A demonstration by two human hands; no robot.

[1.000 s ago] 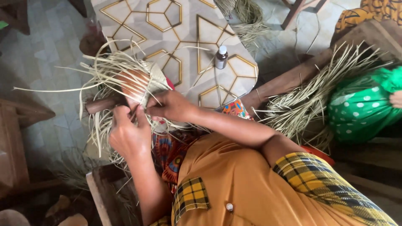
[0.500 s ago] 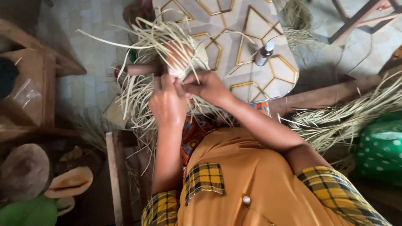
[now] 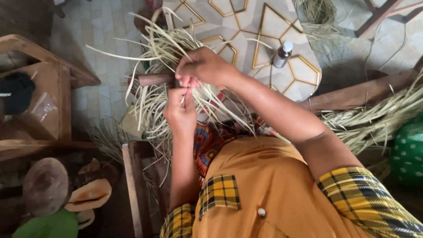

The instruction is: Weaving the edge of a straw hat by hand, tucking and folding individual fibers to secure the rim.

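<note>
While floor lies open around, both hands, left (image 3: 179, 112) and right (image 3: 203, 67), pinch pale straw strips (image 3: 152, 94) splaying loosely.

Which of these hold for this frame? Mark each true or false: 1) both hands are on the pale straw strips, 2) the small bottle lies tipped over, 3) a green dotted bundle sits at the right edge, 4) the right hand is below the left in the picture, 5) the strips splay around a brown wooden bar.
1) True: the left hand pinches the pale dried straw strips and the right hand grips them just above.
2) False: the small dark bottle with a white cap stands upright on the patterned mat with gold lines.
3) True: the green white-dotted bundle is there.
4) False: the right hand is higher.
5) True: the brown wooden bar shows among them.
</note>
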